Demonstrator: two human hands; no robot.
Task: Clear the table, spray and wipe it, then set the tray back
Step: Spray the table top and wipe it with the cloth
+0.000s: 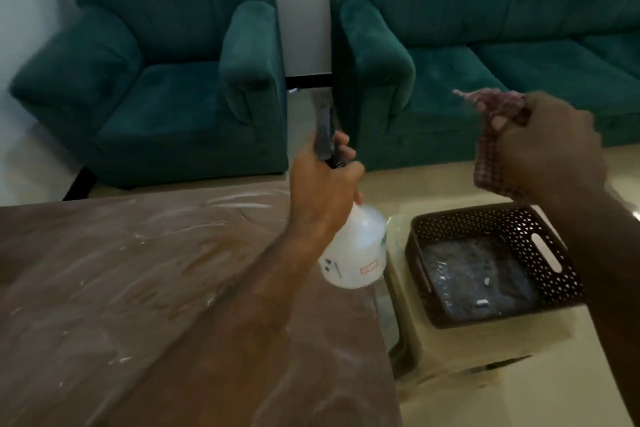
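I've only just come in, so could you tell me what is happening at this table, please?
A person is cleaning a brown table, whose top is smeared with whitish streaks. The left hand holds a white spray bottle by its neck, above the table's right edge. The right hand holds a checked cloth up in the air, not yet on the table. A dark perforated basket sits on a low stool to the right of the table.
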